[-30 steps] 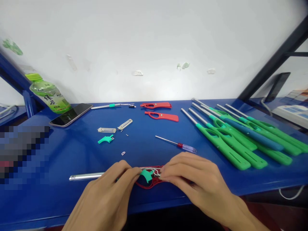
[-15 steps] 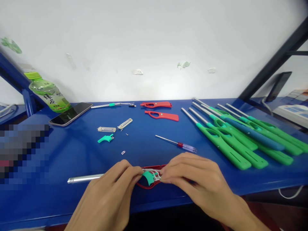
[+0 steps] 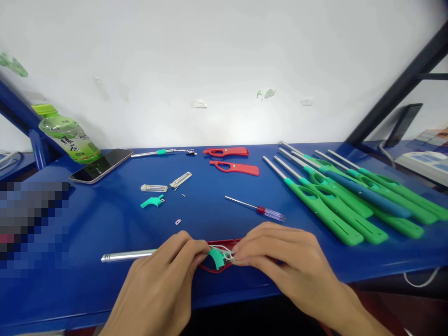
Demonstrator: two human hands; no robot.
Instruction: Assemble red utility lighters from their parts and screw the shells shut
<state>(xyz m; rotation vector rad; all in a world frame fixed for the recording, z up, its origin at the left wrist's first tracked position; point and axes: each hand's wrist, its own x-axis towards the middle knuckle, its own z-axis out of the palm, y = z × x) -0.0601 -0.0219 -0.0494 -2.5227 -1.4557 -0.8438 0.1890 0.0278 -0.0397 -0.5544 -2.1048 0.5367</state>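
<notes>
So the teal trigger has slid slightly rightward, and with my left hand gripping the red shell near the front of the worktop and my right hand pinching the white wires, I reckon a stray tug could pop one loose.

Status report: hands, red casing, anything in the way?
Left hand at teal trigger, grip hidden. Right hand pinching white wires. Red casing open, partly covered by hands. Screwdriver beyond, nothing seen blocking.

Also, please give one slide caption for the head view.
Left hand and right hand at a red casing with a teal piece and white wires, screwdriver beyond.
</notes>
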